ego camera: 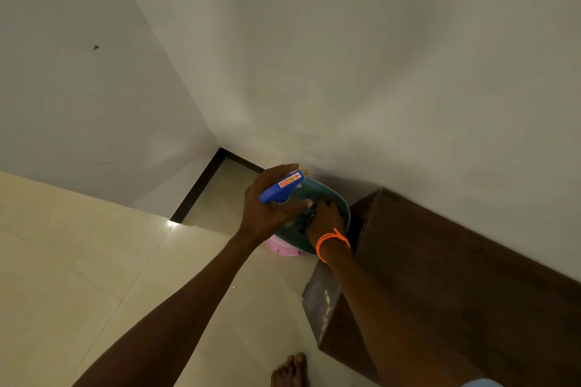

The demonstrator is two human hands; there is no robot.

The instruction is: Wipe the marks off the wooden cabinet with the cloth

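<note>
The dark wooden cabinet stands low against the white wall at the right, with pale marks on its near front face. Left of it a teal basin rests on a pink stool. My left hand holds a spray bottle with a blue trigger head over the basin. My right hand, with an orange bead bracelet on its wrist, reaches into the basin onto a dark crumpled cloth. Whether its fingers grip the cloth is hidden.
Cream floor tiles spread to the left, edged by a black skirting in the room's corner. White walls rise behind. My bare foot stands on the floor just in front of the cabinet's near corner.
</note>
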